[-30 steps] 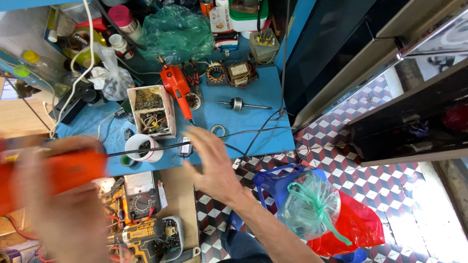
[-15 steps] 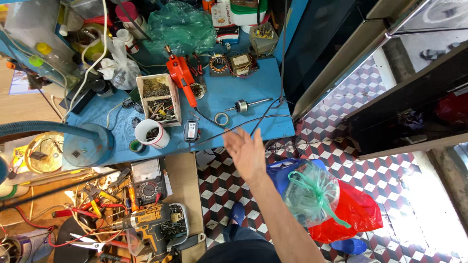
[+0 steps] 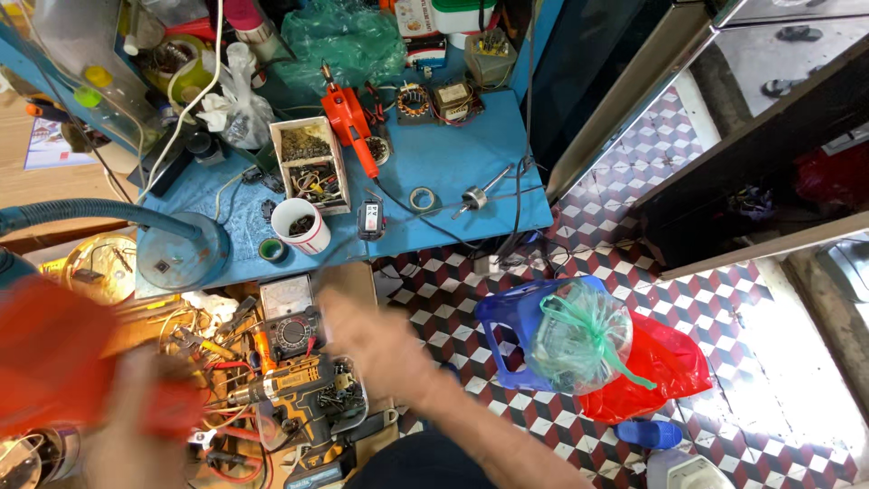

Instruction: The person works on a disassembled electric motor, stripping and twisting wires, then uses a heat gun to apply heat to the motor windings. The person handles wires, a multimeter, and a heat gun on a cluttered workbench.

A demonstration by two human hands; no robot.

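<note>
The right hand point(image 3: 367, 340) hung open past the blue worktop point(image 3: 471, 172) edge, checkered floor point(image 3: 507, 281) free beside it. The left hand point(image 3: 136, 435), blurred, gripped something orange point(image 3: 54, 362), hard to make out.

cup point(image 3: 301, 225) on bench point(image 3: 471, 154) beside parts box point(image 3: 310, 166), drill point(image 3: 288, 391) below, perhaps under blurred right hand point(image 3: 376, 342)

surface point(image 3: 471, 154): bright blue
floor point(image 3: 688, 163): red, white and black checks
cup point(image 3: 299, 226): white, red band
drill point(image 3: 290, 385): yellow and black
blurred tool point(image 3: 54, 362): orange-red
stool point(image 3: 507, 326): blue
bag point(image 3: 670, 362): red
</note>
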